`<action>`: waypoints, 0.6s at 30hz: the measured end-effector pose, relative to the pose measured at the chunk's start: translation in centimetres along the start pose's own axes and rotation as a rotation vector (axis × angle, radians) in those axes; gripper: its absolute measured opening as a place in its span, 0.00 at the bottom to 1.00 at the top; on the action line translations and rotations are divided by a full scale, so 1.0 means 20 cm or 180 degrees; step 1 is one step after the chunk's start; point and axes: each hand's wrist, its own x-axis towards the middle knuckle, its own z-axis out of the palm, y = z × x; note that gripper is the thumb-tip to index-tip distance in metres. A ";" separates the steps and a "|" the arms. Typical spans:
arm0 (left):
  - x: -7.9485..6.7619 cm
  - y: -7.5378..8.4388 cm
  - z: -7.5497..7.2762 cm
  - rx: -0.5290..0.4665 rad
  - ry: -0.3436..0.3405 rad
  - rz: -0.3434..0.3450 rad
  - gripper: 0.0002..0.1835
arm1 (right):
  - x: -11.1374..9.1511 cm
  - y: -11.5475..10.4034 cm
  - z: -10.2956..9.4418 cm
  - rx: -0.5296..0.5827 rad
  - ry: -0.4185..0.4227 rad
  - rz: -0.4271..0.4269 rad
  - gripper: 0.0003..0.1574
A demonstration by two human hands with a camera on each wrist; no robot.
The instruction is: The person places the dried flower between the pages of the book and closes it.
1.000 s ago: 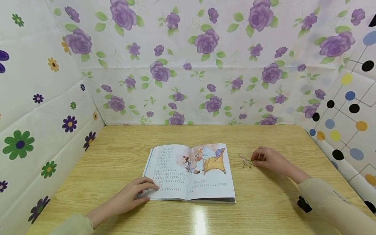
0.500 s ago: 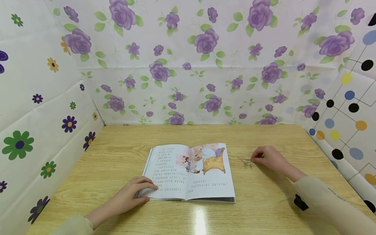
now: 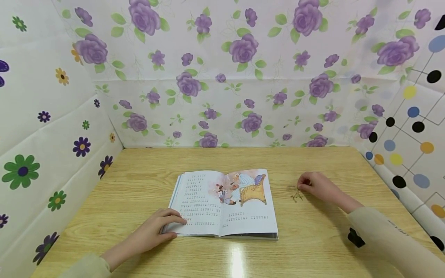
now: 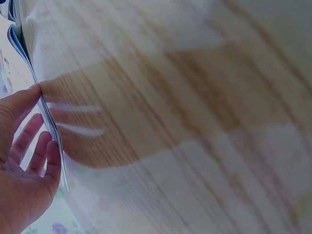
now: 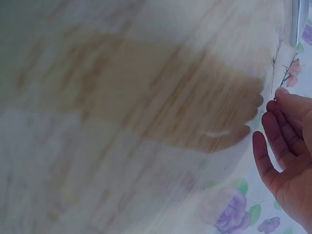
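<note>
An open picture book [image 3: 205,208] lies on the wooden table in the head view, text on its left page and a coloured drawing on the right. My left hand [image 3: 153,229] rests at the book's lower left corner, fingers loosely bent over the page and thumb at the edge. In the left wrist view the same hand [image 4: 24,170] touches the book's edge [image 4: 48,117]. Right of the book, my right hand [image 3: 321,188] pinches a thin sprig [image 3: 296,194] between thumb and fingertips, just over the table. The right wrist view shows a pinkish bloom [image 5: 293,73] on it.
The wooden table [image 3: 146,166] meets a back wall covered in purple-flowered cloth [image 3: 222,108]. Patterned cloths also line the left side [image 3: 45,154] and the right side [image 3: 413,146]. A small black piece [image 3: 356,238] shows beside the right sleeve.
The sprig has turned in my right fingers, from pointing left towards the book to hanging lower and nearer the hand. My right hand shifted slightly left at first. Book and left hand stay put.
</note>
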 end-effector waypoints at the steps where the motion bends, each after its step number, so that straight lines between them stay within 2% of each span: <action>1: 0.00 0.00 0.00 -0.0004 0.0001 -0.0002 0.21 | 0.00 0.00 0.00 -0.0023 0.0024 0.0007 0.04; 9: 0.00 0.00 0.00 0.0000 0.0020 -0.0035 0.21 | 0.01 0.00 -0.03 -0.0171 0.0209 0.0007 0.04; 18: 0.00 -0.01 0.00 -0.0004 -0.0004 -0.0046 0.21 | 0.03 -0.01 -0.05 0.0050 0.0424 0.0160 0.03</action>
